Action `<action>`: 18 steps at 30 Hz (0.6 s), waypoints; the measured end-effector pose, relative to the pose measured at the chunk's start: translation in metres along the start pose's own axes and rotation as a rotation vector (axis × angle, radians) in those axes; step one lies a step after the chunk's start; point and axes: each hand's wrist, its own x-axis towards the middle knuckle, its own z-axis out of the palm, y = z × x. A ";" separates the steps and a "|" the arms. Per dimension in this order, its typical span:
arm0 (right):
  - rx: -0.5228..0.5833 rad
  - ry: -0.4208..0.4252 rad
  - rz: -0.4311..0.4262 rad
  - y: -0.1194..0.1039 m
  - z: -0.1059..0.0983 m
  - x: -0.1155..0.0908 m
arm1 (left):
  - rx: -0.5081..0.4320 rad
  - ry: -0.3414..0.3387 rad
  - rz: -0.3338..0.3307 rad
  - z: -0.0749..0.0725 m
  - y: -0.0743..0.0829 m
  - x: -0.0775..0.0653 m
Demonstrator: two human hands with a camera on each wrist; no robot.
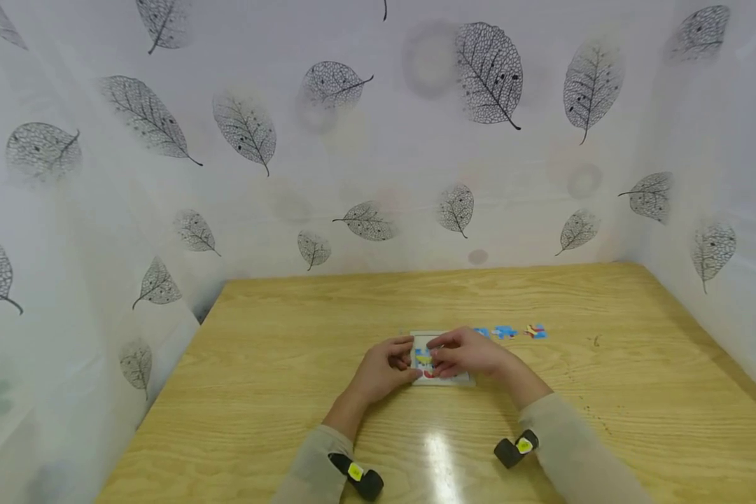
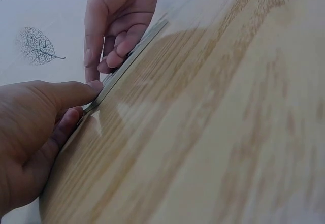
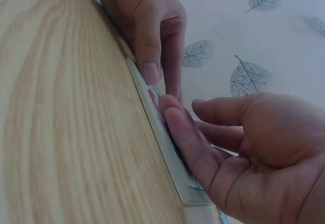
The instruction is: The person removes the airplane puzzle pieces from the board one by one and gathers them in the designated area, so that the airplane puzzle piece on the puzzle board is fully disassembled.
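A small jigsaw puzzle in a pale tray (image 1: 460, 379) lies on the table, partly filled with blue, yellow and red pieces (image 1: 423, 360). At its left edge my left hand (image 1: 381, 367) grips the rim; the thumb (image 2: 94, 86) rests on top and a finger sits against the side. My right hand (image 1: 469, 352) reaches over the tray from the right. Its lower fingers (image 3: 180, 125) touch the puzzle while the thumb and another finger stand apart. I see no piece between them, and the hand covers much of the tray's right half.
Loose puzzle pieces (image 1: 505, 332) lie in a row behind and right of the tray, the nearest partly covered by the right hand. The wooden table (image 1: 277, 329) meets a leaf-patterned white curtain (image 1: 365, 154) at the back and sides.
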 end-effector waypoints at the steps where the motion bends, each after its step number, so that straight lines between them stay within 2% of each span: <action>1: -0.013 0.004 0.002 -0.001 0.002 0.000 | 0.000 0.001 -0.003 0.000 0.000 0.000; 6: -0.048 0.023 -0.001 -0.004 0.006 -0.001 | -0.003 0.002 -0.005 0.000 0.002 0.000; 9: -0.031 0.043 0.012 -0.004 0.007 -0.001 | -0.009 0.004 -0.003 0.000 0.002 -0.001; 14: 0.007 0.107 0.023 -0.004 0.008 0.002 | -0.011 0.010 0.002 0.001 0.001 0.000; 18: -0.019 0.153 0.015 -0.004 0.010 0.004 | -0.006 0.012 -0.002 0.001 0.001 0.000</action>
